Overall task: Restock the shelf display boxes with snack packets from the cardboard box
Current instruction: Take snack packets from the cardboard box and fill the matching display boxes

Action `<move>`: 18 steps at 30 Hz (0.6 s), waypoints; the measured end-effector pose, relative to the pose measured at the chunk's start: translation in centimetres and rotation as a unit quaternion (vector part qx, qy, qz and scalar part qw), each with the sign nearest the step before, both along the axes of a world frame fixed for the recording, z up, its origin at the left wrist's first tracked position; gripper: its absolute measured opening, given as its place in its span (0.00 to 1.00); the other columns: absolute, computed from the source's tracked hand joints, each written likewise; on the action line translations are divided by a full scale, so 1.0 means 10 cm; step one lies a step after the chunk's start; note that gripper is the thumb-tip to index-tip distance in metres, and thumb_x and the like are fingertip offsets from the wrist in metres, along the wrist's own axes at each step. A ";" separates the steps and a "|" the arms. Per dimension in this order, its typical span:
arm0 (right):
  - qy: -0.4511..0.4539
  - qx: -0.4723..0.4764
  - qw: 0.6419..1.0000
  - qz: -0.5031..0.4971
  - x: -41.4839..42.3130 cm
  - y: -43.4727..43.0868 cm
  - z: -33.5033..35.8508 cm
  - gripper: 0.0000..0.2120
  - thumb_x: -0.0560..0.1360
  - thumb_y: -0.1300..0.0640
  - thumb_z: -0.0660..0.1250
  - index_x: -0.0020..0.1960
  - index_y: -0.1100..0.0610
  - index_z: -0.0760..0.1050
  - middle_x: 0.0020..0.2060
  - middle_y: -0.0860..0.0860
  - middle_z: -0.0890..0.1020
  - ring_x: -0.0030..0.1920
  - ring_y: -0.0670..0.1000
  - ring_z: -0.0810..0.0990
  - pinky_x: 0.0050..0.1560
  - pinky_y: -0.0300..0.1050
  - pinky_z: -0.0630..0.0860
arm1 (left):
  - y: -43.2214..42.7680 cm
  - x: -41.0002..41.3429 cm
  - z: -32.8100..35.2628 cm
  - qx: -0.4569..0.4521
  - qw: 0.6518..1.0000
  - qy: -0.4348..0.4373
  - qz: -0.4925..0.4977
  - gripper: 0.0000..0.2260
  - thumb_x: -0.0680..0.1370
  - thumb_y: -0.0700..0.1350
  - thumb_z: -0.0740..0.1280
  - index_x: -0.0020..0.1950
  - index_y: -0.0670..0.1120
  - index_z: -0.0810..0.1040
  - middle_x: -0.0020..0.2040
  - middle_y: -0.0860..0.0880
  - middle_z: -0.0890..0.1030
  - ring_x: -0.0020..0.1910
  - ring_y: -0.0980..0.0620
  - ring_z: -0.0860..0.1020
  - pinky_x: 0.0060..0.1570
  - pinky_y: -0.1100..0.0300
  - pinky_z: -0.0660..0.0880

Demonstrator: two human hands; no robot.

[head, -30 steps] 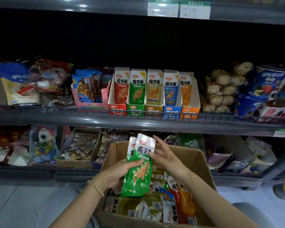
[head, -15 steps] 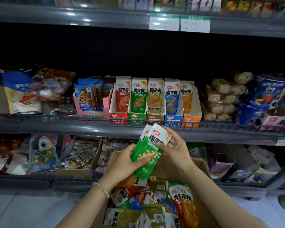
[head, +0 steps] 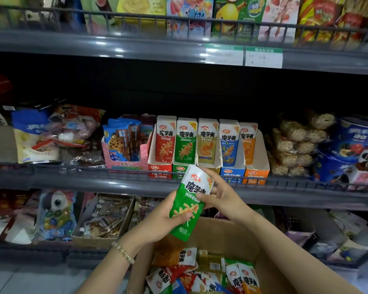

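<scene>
Both hands hold a stack of green snack packets (head: pixel 188 200) upright above the cardboard box (head: pixel 219 232). My left hand (head: pixel 159 219) grips the lower part, thumb across the front. My right hand (head: pixel 221 194) holds the top right edge with its fingers. The stack's top reaches the middle shelf rail, just below the green display box (head: pixel 180 171). Five display boxes stand side by side on the middle shelf: red (head: pixel 159 170), green, yellow (head: pixel 216 165), blue (head: pixel 232 174) and orange (head: pixel 255 174), each with packets upright in it. The cardboard box holds several mixed loose packets (head: pixel 200 274).
A pink cookie box (head: pixel 125 164) stands left of the red box, bagged snacks (head: pixel 295 145) right of the orange one. A wire rail (head: pixel 72 168) fronts the middle shelf. The lower shelf holds a carton of small sachets (head: pixel 102 219) and toy packs (head: pixel 55 213).
Both hands have raised the green packets from inside the cardboard box up to the middle shelf's front rail, toward the green display box. The view has tilted up, showing the top shelf.
</scene>
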State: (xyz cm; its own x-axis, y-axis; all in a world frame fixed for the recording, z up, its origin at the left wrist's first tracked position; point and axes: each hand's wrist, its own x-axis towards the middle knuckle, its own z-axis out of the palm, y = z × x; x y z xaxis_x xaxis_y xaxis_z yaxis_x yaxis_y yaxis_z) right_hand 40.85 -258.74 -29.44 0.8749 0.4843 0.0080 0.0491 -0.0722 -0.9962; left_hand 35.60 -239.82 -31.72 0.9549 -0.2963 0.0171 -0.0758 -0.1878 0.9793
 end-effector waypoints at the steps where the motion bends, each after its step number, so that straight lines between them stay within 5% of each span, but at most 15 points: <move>1: -0.011 0.004 1.000 -0.005 0.02 0.02 0.03 0.31 0.73 0.66 0.69 0.68 0.44 0.63 0.55 0.54 0.81 0.51 0.51 0.83 0.43 0.43 0.81 | 0.03 0.04 0.02 -0.003 1.000 -0.001 0.001 0.22 0.77 0.42 0.67 0.67 0.56 0.64 0.60 0.55 0.78 0.57 0.59 0.78 0.57 0.56 0.77; 7: -0.039 0.014 0.999 -0.021 0.26 0.09 0.21 0.33 0.70 0.70 0.71 0.65 0.42 0.66 0.51 0.59 0.83 0.48 0.55 0.84 0.42 0.46 0.82 | 0.11 0.28 0.18 0.005 0.999 -0.044 0.016 0.19 0.76 0.45 0.68 0.64 0.58 0.66 0.58 0.57 0.79 0.54 0.61 0.79 0.50 0.62 0.78; 11: -0.088 0.028 0.990 -0.109 0.54 -0.01 0.38 0.33 0.70 0.69 0.71 0.64 0.40 0.65 0.47 0.55 0.84 0.48 0.53 0.84 0.40 0.45 0.82 | 0.23 0.61 0.28 0.020 0.989 -0.101 0.104 0.14 0.76 0.51 0.65 0.60 0.54 0.69 0.52 0.51 0.79 0.52 0.53 0.79 0.46 0.63 0.75; 14: -0.127 0.032 0.977 -0.166 0.81 -0.07 0.50 0.35 0.71 0.69 0.70 0.70 0.47 0.62 0.46 0.53 0.84 0.46 0.51 0.85 0.40 0.43 0.82 | 0.35 0.87 0.32 0.188 0.953 -0.167 0.167 0.17 0.77 0.53 0.64 0.64 0.53 0.68 0.53 0.55 0.77 0.51 0.57 0.76 0.50 0.63 0.74; 18: -0.157 0.042 0.965 -0.206 1.14 -0.01 0.68 0.35 0.70 0.71 0.71 0.70 0.50 0.62 0.49 0.53 0.82 0.48 0.48 0.83 0.41 0.40 0.82 | 0.39 1.13 0.30 0.368 0.895 -0.224 0.111 0.18 0.77 0.56 0.63 0.66 0.56 0.69 0.65 0.54 0.72 0.61 0.55 0.73 0.60 0.57 0.73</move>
